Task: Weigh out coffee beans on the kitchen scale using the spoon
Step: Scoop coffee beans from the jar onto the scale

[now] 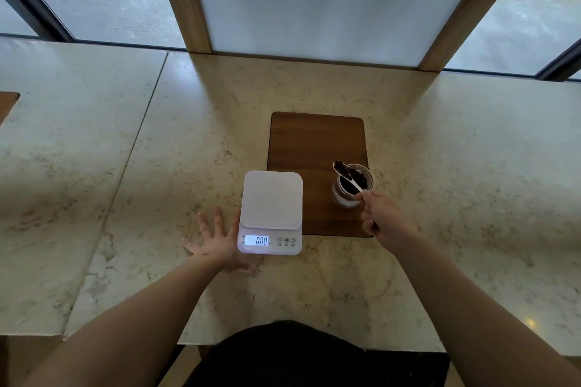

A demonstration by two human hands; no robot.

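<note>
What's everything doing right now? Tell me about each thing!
scale: switched on, reads 0.00, platform bare
cup: upright on the wooden board, open, coffee beans inside
spoon: lifted over the cup, beans in its bowl
wooden board: flat on the counter
left hand: open, fingers spread, flat beside the scale
right hand: closed on the spoon handle

— Anything readable here?
— The kitchen scale's (pixel 271 212) lit display (pixel 257 240) shows 0.00.
— And its buttons (pixel 286 240)?
— One reads M, one T; the tiny captions under them are too small to read.
</note>
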